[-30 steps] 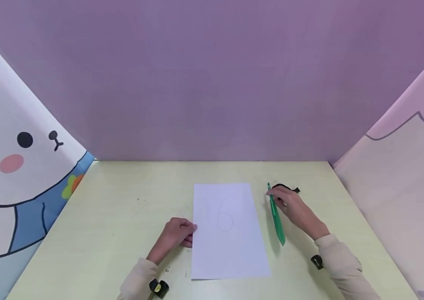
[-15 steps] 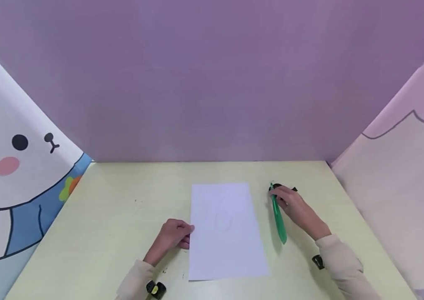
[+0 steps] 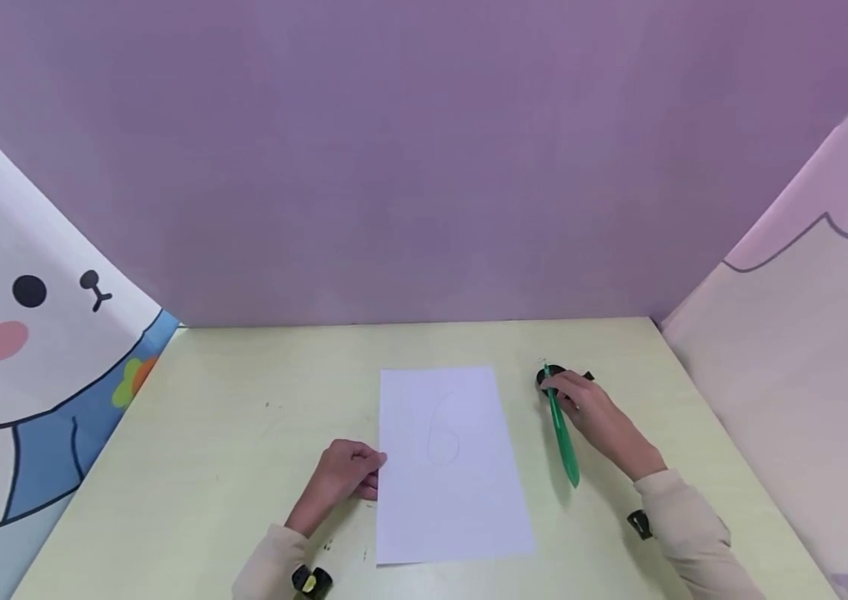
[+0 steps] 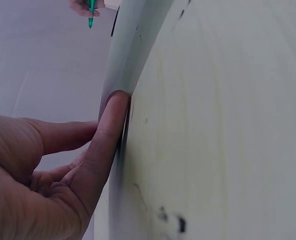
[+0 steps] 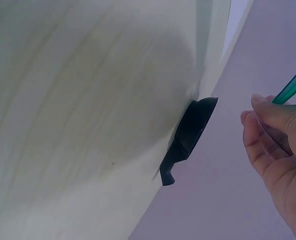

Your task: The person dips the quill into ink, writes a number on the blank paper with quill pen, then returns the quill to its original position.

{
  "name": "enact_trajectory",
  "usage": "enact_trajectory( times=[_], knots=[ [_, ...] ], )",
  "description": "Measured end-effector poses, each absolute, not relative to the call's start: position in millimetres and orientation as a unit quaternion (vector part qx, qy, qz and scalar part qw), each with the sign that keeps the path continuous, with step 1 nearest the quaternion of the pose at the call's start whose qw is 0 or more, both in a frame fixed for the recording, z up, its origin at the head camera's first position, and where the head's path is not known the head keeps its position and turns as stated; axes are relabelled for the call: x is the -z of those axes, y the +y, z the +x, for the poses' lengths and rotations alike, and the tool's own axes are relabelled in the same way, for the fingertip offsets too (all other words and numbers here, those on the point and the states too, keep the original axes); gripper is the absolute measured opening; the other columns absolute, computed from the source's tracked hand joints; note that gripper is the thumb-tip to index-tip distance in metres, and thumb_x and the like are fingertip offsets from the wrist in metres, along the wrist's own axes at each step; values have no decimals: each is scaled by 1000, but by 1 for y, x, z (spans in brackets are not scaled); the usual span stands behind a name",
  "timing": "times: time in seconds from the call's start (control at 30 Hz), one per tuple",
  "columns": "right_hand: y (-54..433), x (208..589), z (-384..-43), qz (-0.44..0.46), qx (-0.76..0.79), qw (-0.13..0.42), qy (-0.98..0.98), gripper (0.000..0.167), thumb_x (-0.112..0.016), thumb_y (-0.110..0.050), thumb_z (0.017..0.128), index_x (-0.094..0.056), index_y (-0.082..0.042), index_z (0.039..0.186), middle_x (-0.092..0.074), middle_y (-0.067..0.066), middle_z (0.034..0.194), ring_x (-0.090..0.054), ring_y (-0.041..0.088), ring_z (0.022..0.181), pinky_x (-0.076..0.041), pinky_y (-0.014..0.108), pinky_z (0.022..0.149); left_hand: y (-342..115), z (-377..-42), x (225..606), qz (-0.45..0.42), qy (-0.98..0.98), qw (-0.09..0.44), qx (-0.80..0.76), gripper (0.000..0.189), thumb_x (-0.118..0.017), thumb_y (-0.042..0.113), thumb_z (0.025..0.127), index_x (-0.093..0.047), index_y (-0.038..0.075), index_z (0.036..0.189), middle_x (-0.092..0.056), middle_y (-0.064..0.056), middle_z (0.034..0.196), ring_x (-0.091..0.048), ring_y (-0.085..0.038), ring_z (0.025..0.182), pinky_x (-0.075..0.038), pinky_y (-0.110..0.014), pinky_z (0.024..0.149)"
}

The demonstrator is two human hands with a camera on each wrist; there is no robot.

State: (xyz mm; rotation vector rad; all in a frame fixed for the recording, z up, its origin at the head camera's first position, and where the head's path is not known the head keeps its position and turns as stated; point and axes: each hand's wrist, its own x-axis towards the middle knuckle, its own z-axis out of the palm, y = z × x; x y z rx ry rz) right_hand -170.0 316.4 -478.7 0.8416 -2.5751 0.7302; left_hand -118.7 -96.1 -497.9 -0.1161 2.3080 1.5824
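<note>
In the head view, a white sheet of paper point(image 3: 461, 508) lies on the table with a thin pencil-like outline of a 6 on it. My left hand point(image 3: 352, 471) pinches the sheet's left edge between thumb and fingers, seen close in the left wrist view. To the right of the sheet, my right hand point(image 3: 596, 417) holds a long green leaf-shaped pen point(image 3: 564, 450) between thumb and fingers, its thin end pointing away from me. Beside those fingers sits a black shallow round piece with a short handle point(image 5: 190, 127), partly covered by the hand in the head view.
The pale yellow table point(image 3: 258, 358) carries several small dark marks near the left hand. A purple wall point(image 3: 424, 167) rises behind it. Printed panels stand on both sides, the left one with a cartoon animal point(image 3: 33, 350).
My right hand shifts slightly right with the pen, and more of the black round piece shows. The whole head view drifts a little. The left hand stays at the sheet's edge.
</note>
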Motion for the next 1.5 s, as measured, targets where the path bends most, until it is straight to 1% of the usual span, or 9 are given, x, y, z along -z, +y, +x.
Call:
enact_trajectory(
  times=[0.2,0.3,0.5,0.73,0.83,0.97,1.07,1.23,1.5],
  knots=[
    [320,484,-165,290,-246,167,-910,38,-71,24,83,-69,3,115,-69,14,108,-61,14,79,-55,25,64,-97,-116,498,-52,812,181,-553,20,-74,9,95,-73,-10,99,-70,-11,71,-71,-16,56,-64,-32,59],
    [322,486,-164,288,-241,170,-911,38,-71,24,83,-69,2,114,-69,13,107,-63,15,81,-56,26,64,-96,-113,500,-52,808,183,-557,21,-75,9,94,-72,-10,101,-71,-11,72,-70,-15,56,-64,-32,58],
    [322,483,-165,291,-245,181,-907,41,-70,26,82,-69,1,115,-70,12,105,-62,15,79,-55,27,63,-98,-113,498,-47,803,176,-567,20,-75,8,94,-72,-11,101,-71,-11,72,-72,-19,57,-64,-33,59],
    [328,481,-165,285,-251,186,-906,45,-70,29,79,-69,2,115,-70,12,101,-59,12,78,-53,26,61,-97,-115,497,-38,803,176,-568,21,-74,10,95,-72,-10,101,-71,-11,72,-72,-19,57,-64,-34,59],
    [330,481,-165,289,-245,187,-906,45,-71,29,78,-69,3,115,-70,14,102,-62,14,78,-55,27,62,-96,-115,496,-45,806,177,-564,21,-73,11,97,-73,-10,100,-71,-12,71,-72,-19,56,-64,-34,58],
    [332,479,-166,286,-243,183,-909,47,-74,29,76,-70,4,115,-71,15,107,-70,23,85,-60,32,65,-96,-117,495,-52,809,176,-559,20,-71,10,97,-73,-9,99,-70,-12,71,-72,-19,56,-64,-34,59],
    [334,476,-165,279,-245,175,-912,46,-75,27,76,-71,4,116,-72,15,110,-72,26,89,-62,35,68,-95,-117,496,-49,809,175,-559,19,-70,8,98,-73,-10,99,-71,-12,72,-72,-19,58,-64,-34,59],
    [336,476,-165,273,-247,170,-914,45,-75,26,78,-71,4,116,-72,14,111,-72,25,90,-61,35,68,-96,-118,497,-47,809,176,-559,18,-68,7,98,-72,-11,100,-71,-11,71,-72,-18,60,-64,-33,59],
    [342,477,-170,280,-242,175,-912,45,-74,28,77,-70,4,115,-72,15,110,-71,25,89,-61,35,67,-97,-119,497,-46,803,174,-568,18,-69,6,98,-72,-11,101,-71,-11,71,-71,-18,59,-64,-34,59]
  ],
)
